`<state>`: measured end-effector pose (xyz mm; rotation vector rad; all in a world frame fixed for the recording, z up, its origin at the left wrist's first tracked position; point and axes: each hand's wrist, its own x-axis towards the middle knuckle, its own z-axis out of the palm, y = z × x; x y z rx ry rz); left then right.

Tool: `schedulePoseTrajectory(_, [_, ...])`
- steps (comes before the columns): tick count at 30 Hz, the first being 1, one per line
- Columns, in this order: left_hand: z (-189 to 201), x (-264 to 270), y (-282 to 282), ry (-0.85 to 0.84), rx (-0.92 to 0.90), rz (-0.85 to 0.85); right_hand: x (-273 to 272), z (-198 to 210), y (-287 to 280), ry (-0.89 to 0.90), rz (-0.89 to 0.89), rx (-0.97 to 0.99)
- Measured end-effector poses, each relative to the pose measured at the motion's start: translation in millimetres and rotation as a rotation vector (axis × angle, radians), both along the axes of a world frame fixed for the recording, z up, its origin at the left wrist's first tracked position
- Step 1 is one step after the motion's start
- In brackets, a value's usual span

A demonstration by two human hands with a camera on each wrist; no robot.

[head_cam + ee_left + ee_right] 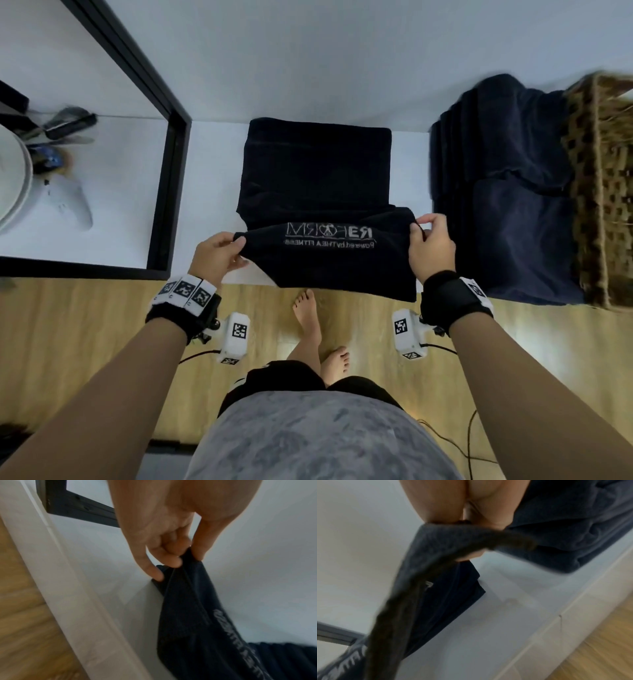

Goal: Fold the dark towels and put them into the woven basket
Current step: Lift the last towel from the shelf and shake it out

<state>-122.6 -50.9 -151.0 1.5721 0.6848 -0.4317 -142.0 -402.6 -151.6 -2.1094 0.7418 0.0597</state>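
A: Where's the towel?

B: The dark towel runs lengthwise away from you on the white counter; your left hand and right hand pinch its raised near corners. Bare counter flanks it; the woven basket sits right.

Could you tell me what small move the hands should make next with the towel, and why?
Probably carry the pinched edge forward and lay it on the far half: left hand and right hand each pinch a corner of the dark towel, lifted, half-folded on the white table.

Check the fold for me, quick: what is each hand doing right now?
Left hand: pinches the near left corner of the dark towel.
Right hand: pinches its near right corner.
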Motion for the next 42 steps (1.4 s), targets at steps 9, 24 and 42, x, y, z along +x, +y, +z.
schedulePoseTrajectory(9, [-36.1, -39.7, 5.7, 0.329, 0.228, -0.192, -51.2, -38.5, 7.2, 0.451, 0.188, 0.04])
schedulePoseTrajectory(24, [-37.0, 70.9, -64.2, -0.533, 0.987, -0.834, 30.7, -29.3, 44.4, 0.026, 0.46, -0.382])
schedulePoseTrajectory(42, [-47.8, 147.7, -62.3, -0.362, 0.892, -0.93, 89.4, -38.3, 24.3, 0.147, 0.439, -0.293])
